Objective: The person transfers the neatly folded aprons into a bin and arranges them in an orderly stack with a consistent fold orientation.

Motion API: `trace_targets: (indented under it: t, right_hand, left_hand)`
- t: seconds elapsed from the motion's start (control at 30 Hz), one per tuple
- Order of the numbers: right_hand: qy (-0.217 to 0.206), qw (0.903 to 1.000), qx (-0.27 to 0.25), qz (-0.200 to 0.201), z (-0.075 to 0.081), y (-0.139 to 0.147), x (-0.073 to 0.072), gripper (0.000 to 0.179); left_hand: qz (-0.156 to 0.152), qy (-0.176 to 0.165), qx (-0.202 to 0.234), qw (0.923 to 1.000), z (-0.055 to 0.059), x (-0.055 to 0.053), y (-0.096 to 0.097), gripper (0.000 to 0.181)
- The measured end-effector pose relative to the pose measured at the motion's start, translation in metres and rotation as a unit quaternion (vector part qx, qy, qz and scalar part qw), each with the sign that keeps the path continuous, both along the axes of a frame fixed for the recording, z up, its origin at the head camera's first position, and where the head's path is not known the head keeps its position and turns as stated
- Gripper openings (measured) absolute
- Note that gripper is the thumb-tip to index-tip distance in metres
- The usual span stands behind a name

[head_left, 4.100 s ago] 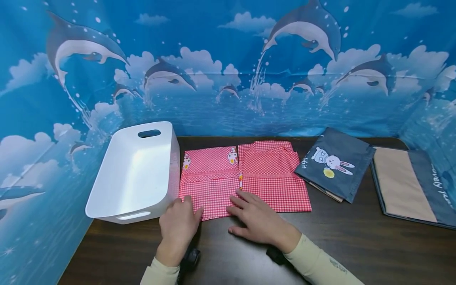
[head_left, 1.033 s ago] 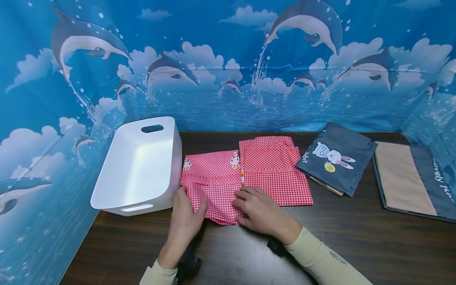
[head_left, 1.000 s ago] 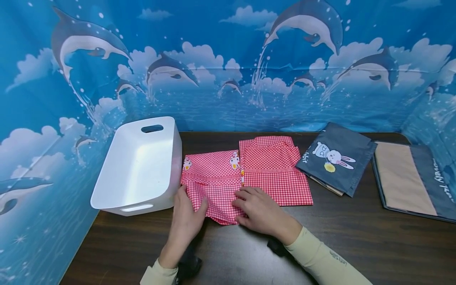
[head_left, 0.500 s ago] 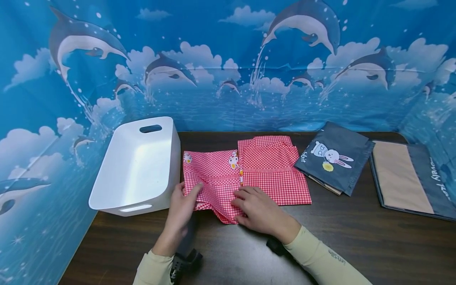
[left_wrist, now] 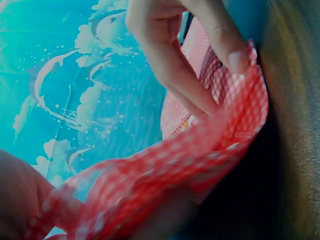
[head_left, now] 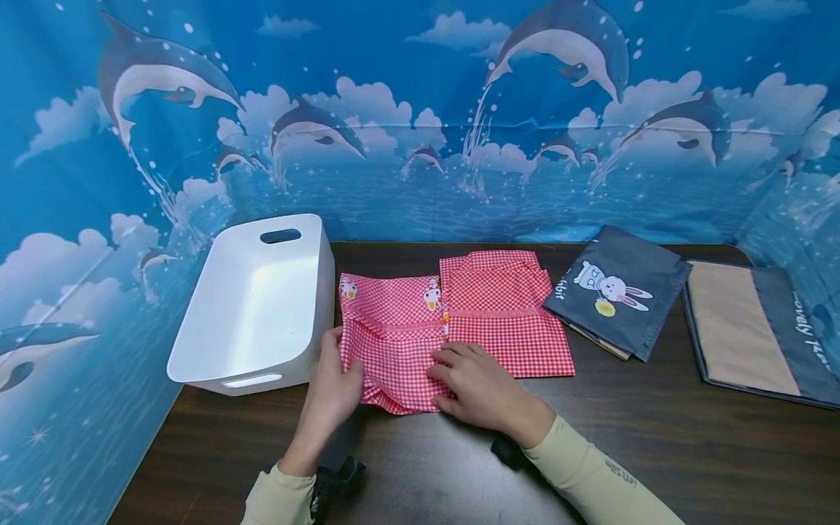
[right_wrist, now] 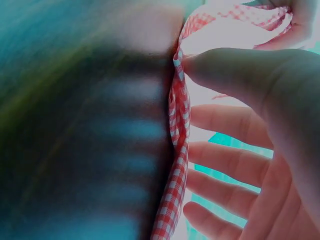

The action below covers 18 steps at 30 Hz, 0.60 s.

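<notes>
In the head view, a folded red-and-white gingham cloth (head_left: 403,361) with printed rabbit patches lies on the table, its front edge rumpled. My left hand (head_left: 333,390) pinches its left edge, thumb on top and the other fingers underneath. The left wrist view has the cloth (left_wrist: 170,165) bowed up off the table on that side. On the cloth's right part rests my right hand (head_left: 482,390), fingers spread and touching it from above. Thumb and fingertips of the right hand (right_wrist: 280,165) meet the cloth's edge in the right wrist view.
A white plastic bin (head_left: 324,292) stands close to the left hand. Right of the held cloth lies another red gingham piece (head_left: 505,346). Further right are a folded dark grey cloth (head_left: 646,266) with a rabbit print and a beige-and-grey folded cloth (head_left: 741,328). A dolphin-print curtain (head_left: 420,204) backs the table.
Earlier both hands lay on a flat cloth. Since then the left hand has taken its left edge and raised it, shifting slightly left. The right hand has stayed nearly still over the last second.
</notes>
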State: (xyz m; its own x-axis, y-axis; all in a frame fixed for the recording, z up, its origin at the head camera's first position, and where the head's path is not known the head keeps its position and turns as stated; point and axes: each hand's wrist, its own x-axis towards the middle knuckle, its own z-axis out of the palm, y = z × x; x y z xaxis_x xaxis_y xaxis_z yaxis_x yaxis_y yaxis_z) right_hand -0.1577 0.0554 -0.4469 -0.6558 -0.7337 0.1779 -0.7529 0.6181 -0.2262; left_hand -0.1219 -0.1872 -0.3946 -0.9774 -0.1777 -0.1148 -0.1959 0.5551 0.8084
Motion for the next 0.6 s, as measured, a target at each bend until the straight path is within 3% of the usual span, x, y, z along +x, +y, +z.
trace_targets:
  t: [0.27,0.33,0.4,0.5,0.6]
  right_hand:
    - [-0.009,0.9986,-0.05,-0.013,0.0,0.004,-0.004,0.047]
    - [-0.027,0.9964,-0.075,-0.029,0.001,0.005,-0.007,0.053]
    - [-0.071,0.9911,-0.099,-0.053,0.003,0.007,-0.009,0.06]
    - [-0.163,0.972,-0.145,-0.088,0.006,0.009,-0.014,0.066]
    - [-0.249,0.9409,-0.203,-0.108,0.008,0.009,-0.017,0.068]
  left_hand:
    - [0.012,0.069,0.076,0.9947,0.005,0.005,0.004,0.052]
    - [0.018,0.081,0.107,0.9908,0.008,0.005,0.004,0.052]
    - [0.027,0.093,0.137,0.9858,0.012,0.006,0.005,0.052]
    - [0.039,0.107,0.172,0.9785,0.015,0.007,0.006,0.053]
    - [0.049,0.11,0.195,0.9734,0.017,0.007,0.006,0.054]
